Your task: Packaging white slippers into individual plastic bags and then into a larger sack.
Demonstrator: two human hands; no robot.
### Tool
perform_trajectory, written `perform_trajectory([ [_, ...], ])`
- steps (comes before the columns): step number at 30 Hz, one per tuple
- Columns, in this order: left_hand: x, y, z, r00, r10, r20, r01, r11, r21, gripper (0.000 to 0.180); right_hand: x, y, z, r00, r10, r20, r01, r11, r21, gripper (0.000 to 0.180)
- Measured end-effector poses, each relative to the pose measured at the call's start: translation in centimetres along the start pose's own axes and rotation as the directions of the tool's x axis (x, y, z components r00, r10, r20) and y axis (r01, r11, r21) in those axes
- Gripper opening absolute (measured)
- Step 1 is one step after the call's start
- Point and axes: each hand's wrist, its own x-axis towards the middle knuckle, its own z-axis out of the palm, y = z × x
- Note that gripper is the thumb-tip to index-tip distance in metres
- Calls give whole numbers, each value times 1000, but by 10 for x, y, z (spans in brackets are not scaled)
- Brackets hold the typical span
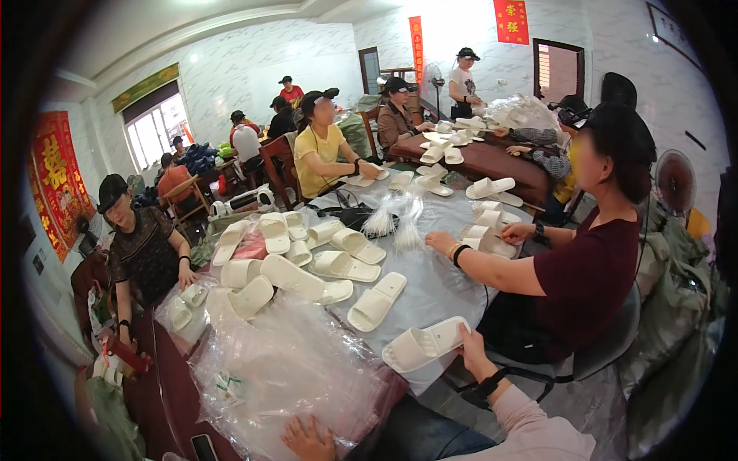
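My right hand (475, 352) grips a cream slipper (421, 347) by its heel end, with the thumb on top of the sole. The slipper is held at the near right edge of the table, its strap end pointing left. At the bottom, my left hand (307, 439) lies flat with fingers spread on a stack of clear plastic bags (269, 376). Another cream slipper (377, 302) rests just beyond the held one. To its left several more slippers (292, 276) are heaped, some overlapping.
A co-worker in a dark red top (588, 269) sits close on my right, handling slippers. Across the table sits a person in yellow (321, 154); another (146, 250) works at the left. White plastic strands (407, 219) lie mid-table. A phone (204, 447) lies at the lower left.
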Motion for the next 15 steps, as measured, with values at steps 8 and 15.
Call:
perform_trajectory([
  [8,2,2,3,1000,-20,17,20,1000,-4,51,23,-26,22,946,-305,-108,275,934,-227,36],
  [15,-2,-3,12,1000,1,15,-1,1000,-3,52,34,-45,52,948,-318,-9,296,894,-335,35],
])
